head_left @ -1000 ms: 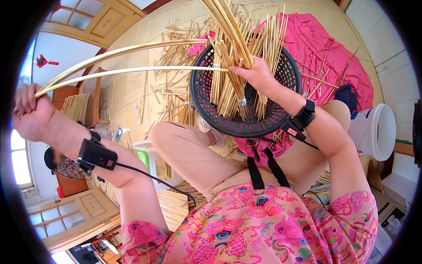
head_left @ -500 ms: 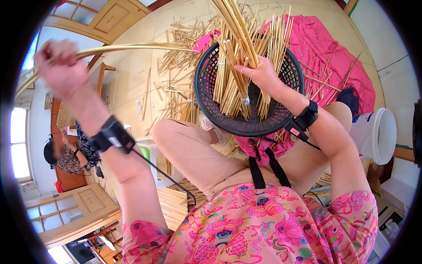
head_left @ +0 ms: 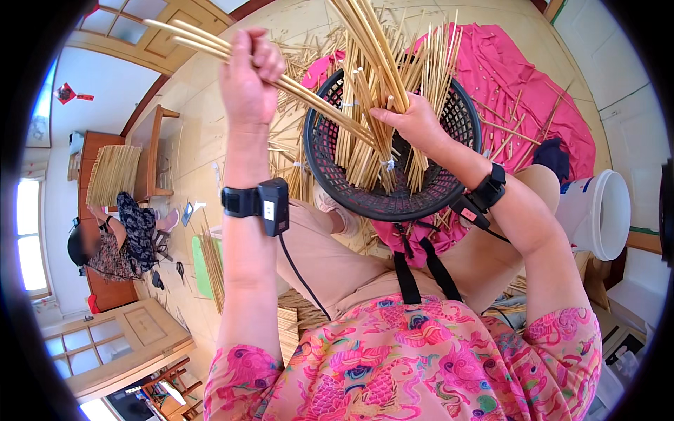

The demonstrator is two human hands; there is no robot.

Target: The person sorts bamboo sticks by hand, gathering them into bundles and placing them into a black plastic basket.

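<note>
A few long straw-coloured stalks [head_left: 324, 107] are gripped in my left hand [head_left: 250, 74], raised left of the basket. Their lower ends slant down to the right over the basket. My right hand [head_left: 415, 121] is closed round a thick upright bunch of the same stalks [head_left: 371, 38], its thumb pointing left. Both hands are above a round black plastic basket [head_left: 393, 209] between my knees. Shorter stalk bundles [head_left: 349, 144] stand in it, at least one bound with a white tie [head_left: 388, 165]. Where the right-hand bunch ends below is partly hidden.
Loose stalks litter the tiled floor around the basket. A pink cloth [head_left: 519, 91] with scattered stalks lies at the far right. A white bucket [head_left: 597, 214] rests on its side at right. At far left another person [head_left: 116, 242] sits beside a standing stalk mat [head_left: 112, 172].
My left hand has swung in from the far left toward the basket, bringing its stalks across the basket's left rim. My right hand has stayed nearly still on its bunch.
</note>
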